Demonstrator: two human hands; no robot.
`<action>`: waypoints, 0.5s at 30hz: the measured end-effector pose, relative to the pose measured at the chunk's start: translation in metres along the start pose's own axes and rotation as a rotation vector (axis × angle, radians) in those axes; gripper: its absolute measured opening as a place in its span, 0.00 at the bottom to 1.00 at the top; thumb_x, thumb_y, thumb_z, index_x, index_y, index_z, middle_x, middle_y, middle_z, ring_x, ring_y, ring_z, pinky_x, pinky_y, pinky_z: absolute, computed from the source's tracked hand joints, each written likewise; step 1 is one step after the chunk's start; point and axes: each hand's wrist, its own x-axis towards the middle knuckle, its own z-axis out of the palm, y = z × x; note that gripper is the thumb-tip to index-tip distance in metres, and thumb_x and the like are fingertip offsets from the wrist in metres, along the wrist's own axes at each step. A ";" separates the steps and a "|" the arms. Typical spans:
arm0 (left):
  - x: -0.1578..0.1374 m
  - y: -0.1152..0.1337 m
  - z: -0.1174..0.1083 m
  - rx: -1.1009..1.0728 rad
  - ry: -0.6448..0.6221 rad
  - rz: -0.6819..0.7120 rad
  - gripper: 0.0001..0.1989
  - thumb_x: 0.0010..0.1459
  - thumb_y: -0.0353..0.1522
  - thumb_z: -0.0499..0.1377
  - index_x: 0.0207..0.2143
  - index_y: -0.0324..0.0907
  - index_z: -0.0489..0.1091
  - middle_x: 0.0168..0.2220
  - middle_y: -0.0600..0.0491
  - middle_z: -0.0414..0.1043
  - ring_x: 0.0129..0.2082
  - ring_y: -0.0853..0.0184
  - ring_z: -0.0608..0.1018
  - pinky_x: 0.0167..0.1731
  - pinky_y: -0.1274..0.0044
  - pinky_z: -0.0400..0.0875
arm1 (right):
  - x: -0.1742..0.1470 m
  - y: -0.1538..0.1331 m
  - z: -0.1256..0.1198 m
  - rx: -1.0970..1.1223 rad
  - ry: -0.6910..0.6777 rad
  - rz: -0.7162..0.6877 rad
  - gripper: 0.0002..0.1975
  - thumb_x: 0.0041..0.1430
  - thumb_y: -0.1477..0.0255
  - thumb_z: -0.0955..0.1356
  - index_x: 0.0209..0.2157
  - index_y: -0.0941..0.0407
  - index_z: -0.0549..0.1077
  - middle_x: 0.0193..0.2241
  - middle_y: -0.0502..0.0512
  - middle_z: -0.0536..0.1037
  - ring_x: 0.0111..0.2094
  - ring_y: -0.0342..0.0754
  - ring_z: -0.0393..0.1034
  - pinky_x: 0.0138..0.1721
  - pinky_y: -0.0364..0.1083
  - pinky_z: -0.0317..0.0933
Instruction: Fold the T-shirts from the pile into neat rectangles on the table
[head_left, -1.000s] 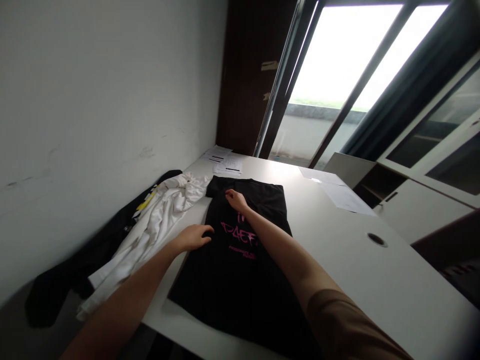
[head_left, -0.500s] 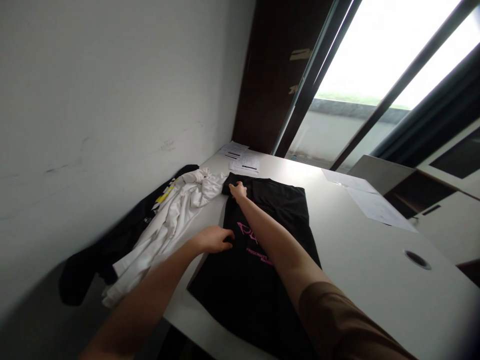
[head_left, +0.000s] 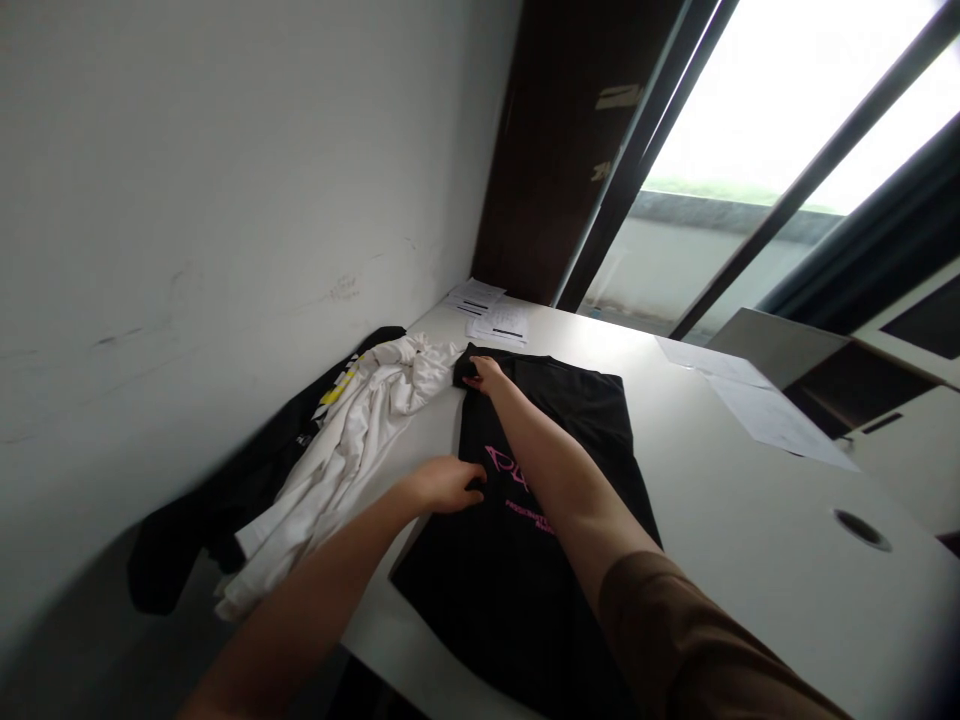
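A black T-shirt (head_left: 517,600) with pink lettering lies flat on the white table, its far end towards the window. At its far left corner my right hand (head_left: 486,374) grips the cloth between thumb and fingers, the right forearm crossing over the lettering. Nearer to me, my left hand (head_left: 451,484) is on the shirt's left side beside the print, its curled thumb and fingers pinching the fabric. Part of the lettering is hidden under my right arm.
Left of the shirt, a crumpled white garment (head_left: 360,420) and a black garment (head_left: 217,500) lie along the wall, hanging over the table's edge. Papers (head_left: 499,322) rest at the far end, with more sheets (head_left: 772,420) to the right. A cable hole (head_left: 862,530) pierces the white table (head_left: 727,530).
The view has shifted slightly, so everything sits a little further right. Both hands stay at the same places on the black T-shirt, with the right fingers slightly changed.
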 end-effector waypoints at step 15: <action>-0.002 0.010 -0.001 0.081 -0.038 0.037 0.22 0.62 0.40 0.59 0.58 0.46 0.72 0.45 0.43 0.80 0.46 0.48 0.81 0.42 0.66 0.74 | -0.004 -0.016 0.013 0.044 -0.051 0.154 0.11 0.65 0.65 0.69 0.44 0.57 0.71 0.28 0.53 0.73 0.25 0.44 0.69 0.24 0.43 0.71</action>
